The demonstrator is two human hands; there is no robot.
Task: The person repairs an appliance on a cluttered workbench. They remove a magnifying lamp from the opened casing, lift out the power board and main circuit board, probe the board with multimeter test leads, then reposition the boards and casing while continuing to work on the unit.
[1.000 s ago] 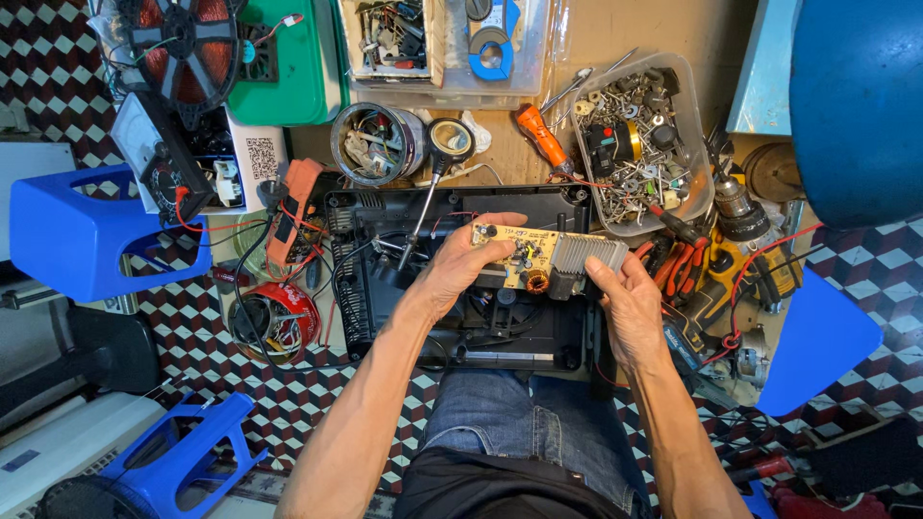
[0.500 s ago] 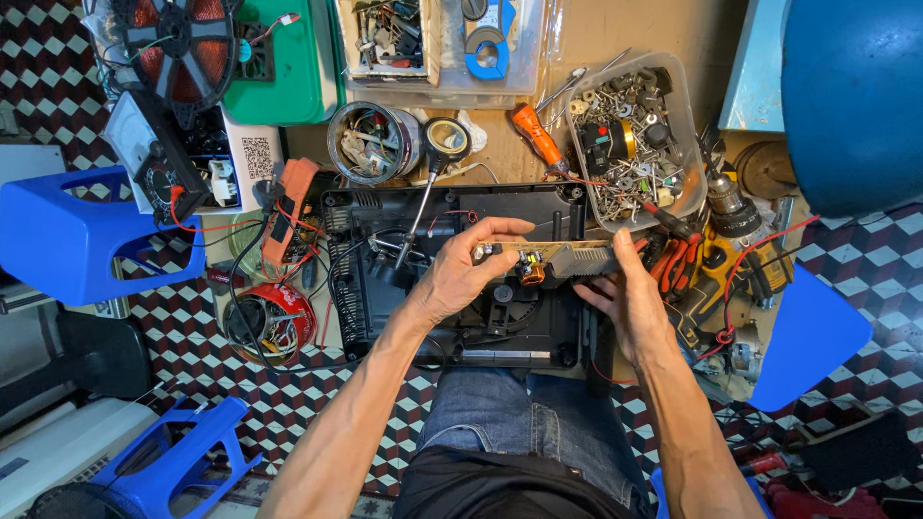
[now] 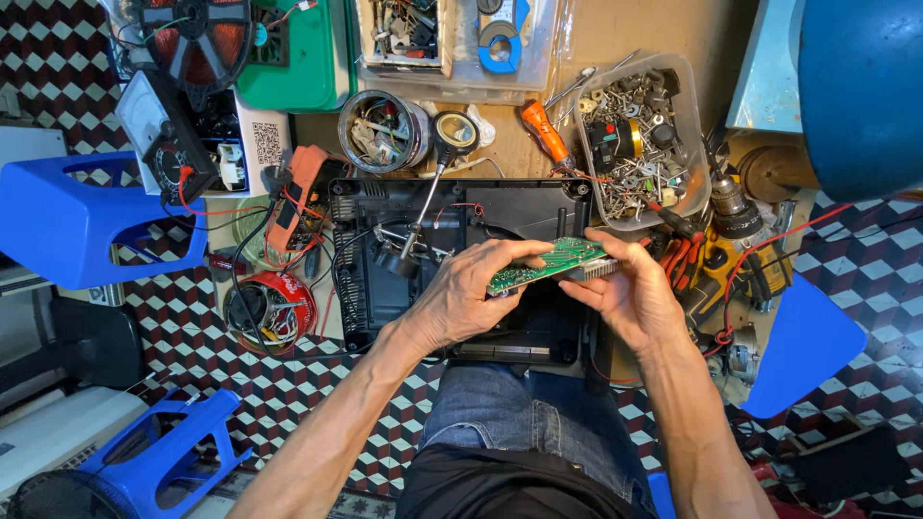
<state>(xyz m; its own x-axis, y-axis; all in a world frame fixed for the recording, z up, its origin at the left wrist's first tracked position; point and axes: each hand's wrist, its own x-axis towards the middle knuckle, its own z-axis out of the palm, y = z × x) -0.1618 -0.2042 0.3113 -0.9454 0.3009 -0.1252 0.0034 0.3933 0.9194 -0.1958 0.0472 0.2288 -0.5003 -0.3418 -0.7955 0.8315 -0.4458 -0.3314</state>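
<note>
Both hands are closed in a pinching grip on the flat green printed circuit board [image 3: 548, 265] seen from the head camera: the left hand [image 3: 464, 298] takes its near edge between thumb and fingers, the right hand [image 3: 630, 293] its far end by the ribbed metal heat sink. The board is held tilted just above the open black plastic appliance base [image 3: 385, 288]. It is judged light, stiff and fragile, best gripped by its edges.
</note>
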